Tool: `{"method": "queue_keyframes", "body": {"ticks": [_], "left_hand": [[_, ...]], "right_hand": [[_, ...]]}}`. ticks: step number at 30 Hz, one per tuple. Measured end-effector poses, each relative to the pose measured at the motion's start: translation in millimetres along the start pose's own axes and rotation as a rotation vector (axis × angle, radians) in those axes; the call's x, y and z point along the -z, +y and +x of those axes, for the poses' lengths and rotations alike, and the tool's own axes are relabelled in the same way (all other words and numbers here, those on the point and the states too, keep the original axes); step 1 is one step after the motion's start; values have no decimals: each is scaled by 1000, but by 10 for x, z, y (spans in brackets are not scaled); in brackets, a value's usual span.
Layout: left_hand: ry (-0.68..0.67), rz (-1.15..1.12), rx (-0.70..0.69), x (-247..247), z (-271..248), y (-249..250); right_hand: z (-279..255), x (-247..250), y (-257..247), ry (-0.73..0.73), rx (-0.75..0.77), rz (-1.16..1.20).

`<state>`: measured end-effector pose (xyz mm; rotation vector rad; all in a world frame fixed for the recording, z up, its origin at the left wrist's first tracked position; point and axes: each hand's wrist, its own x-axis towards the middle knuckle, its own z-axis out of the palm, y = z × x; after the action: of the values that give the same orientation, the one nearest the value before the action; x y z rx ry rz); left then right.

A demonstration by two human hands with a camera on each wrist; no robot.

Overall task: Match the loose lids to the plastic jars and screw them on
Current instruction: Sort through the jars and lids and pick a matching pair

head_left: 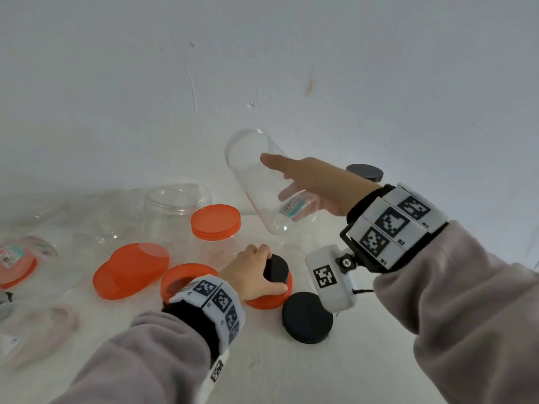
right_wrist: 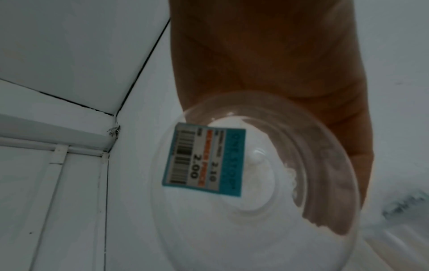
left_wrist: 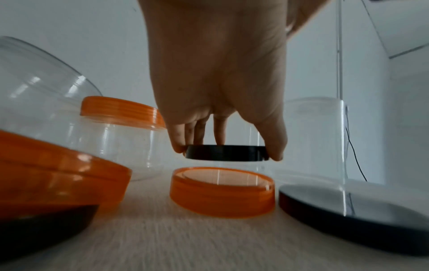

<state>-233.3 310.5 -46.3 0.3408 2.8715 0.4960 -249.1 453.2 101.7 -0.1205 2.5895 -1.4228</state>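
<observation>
- Head view: right hand (head_left: pixel 309 182) grips a clear tall jar (head_left: pixel 262 182) w/ fingers wrapped round its lower body, thumb on top; jar is off the table, tilted, mouth pointing away. Left hand (head_left: pixel 250 272) pinches a small black lid (head_left: pixel 275 268) by its rim, w/ an orange lid (head_left: pixel 272 298) right under the fingertips. A 2nd black lid (head_left: pixel 307 317) lies just right of the thumb.
- Left wrist view: fingers (left_wrist: pixel 178 139) and thumb spread across the small black lid's (left_wrist: pixel 226 153) edge, holding it level & clear of the orange lid (left_wrist: pixel 221 190) below. An orange-capped jar (left_wrist: pixel 120 135) stands beyond the fingers, to the left.
- Right wrist view: the jar's base (right_wrist: pixel 255 183) w/ price sticker (right_wrist: pixel 204 161) fills the frame; palm presses its side, fingertips not visible.
- To do it well, probably: bring the jar upright, mouth toward the lid, keep the lid flat, seat it square on the threads before twisting – a tilted start likely cross-threads.
</observation>
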Motion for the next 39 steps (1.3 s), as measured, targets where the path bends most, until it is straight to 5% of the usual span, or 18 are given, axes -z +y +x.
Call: {"method": "queue_keyframes", "body": {"ticks": [11, 20, 30, 39], "left_hand": [[398, -522, 176, 698, -627, -602], [654, -746, 105, 906, -1105, -419], [506, -561, -1, 791, -1300, -128], [371, -351, -52, 741, -1323, 46]], "right_hand": [[-484, -146, 492, -300, -56, 151], [-550, -657, 782, -397, 50, 8], [-573, -972, 984, -443, 230, -91], [-581, -856, 913, -462, 268, 59]]}}
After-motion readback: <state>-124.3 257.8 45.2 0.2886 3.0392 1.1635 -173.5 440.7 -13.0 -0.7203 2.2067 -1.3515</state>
